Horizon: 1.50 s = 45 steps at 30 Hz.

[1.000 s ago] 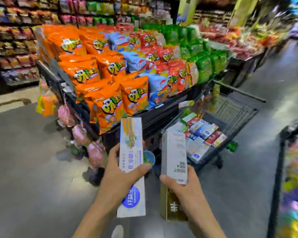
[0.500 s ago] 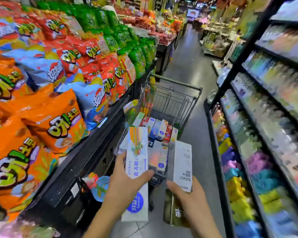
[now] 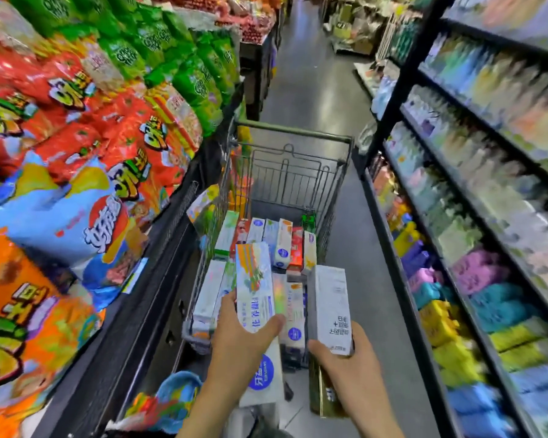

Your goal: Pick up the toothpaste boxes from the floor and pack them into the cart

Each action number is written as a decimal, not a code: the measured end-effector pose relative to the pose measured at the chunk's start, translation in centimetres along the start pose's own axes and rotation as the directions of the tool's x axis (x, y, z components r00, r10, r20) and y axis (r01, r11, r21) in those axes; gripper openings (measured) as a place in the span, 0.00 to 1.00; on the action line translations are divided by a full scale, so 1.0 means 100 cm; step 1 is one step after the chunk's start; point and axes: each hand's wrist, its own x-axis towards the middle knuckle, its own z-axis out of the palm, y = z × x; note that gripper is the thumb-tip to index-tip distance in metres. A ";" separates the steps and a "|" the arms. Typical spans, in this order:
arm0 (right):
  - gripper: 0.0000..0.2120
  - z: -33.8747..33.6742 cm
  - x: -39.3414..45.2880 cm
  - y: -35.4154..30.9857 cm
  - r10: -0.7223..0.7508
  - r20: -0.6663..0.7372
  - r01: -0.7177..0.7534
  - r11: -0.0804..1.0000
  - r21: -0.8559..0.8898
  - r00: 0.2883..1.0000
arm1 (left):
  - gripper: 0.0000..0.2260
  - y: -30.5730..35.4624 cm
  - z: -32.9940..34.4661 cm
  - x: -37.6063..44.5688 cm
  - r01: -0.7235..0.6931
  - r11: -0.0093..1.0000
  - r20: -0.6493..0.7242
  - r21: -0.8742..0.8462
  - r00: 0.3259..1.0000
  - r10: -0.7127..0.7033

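My left hand (image 3: 244,339) grips a long white toothpaste box with a blue round logo (image 3: 257,298), held lengthwise over the near end of the cart. My right hand (image 3: 345,368) grips a white and gold toothpaste box (image 3: 328,308), also upright, just right of the first. Both boxes hover above the wire shopping cart (image 3: 295,134), which stands straight ahead in the aisle. Several toothpaste boxes (image 3: 279,245) lie packed side by side in the cart's basket.
A black display stand (image 3: 159,279) piled with orange, red, blue and green snack bags (image 3: 114,153) runs along the left. Tall black shelves (image 3: 393,191) of packaged goods line the right. Grey aisle floor (image 3: 314,77) stretches beyond the cart.
The view has swung right and closed in on the cart. Both hands, each still holding its box, now hang over the cart's near end instead of short of it.
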 end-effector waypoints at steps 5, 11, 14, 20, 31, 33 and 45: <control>0.19 0.015 0.082 -0.011 0.021 -0.051 -0.024 0.998 -0.057 0.998 | 0.23 0.013 0.035 0.083 0.017 0.989 0.017 0.147 1.000 -0.020; 0.19 0.023 0.181 -0.007 0.054 -0.072 -0.061 0.993 -0.101 0.996 | 0.22 0.011 0.084 0.180 0.038 0.952 0.007 0.303 0.999 -0.042; 0.17 0.037 0.220 0.005 0.075 -0.126 -0.088 0.991 -0.104 0.989 | 0.16 -0.001 0.104 0.220 0.065 0.950 -0.002 0.307 0.998 -0.068; 0.27 0.079 0.298 0.037 0.127 -0.212 -0.156 0.980 -0.125 0.969 | 0.20 -0.062 0.125 0.304 0.085 0.947 0.002 0.311 0.996 -0.090; 0.34 0.135 0.429 0.098 -0.075 -0.158 0.009 0.923 -0.384 0.985 | 0.29 -0.152 0.102 0.393 0.161 0.959 0.002 0.231 0.986 -0.166; 0.35 0.139 0.452 0.109 -0.079 -0.156 -0.004 0.882 -0.471 0.985 | 0.25 -0.160 0.101 0.400 0.160 0.958 -0.003 0.236 0.986 -0.164; 0.23 0.154 0.485 0.123 -0.116 -0.112 -0.002 0.688 -0.726 0.987 | 0.18 -0.153 0.111 0.415 0.149 0.955 0.099 0.257 0.979 -0.179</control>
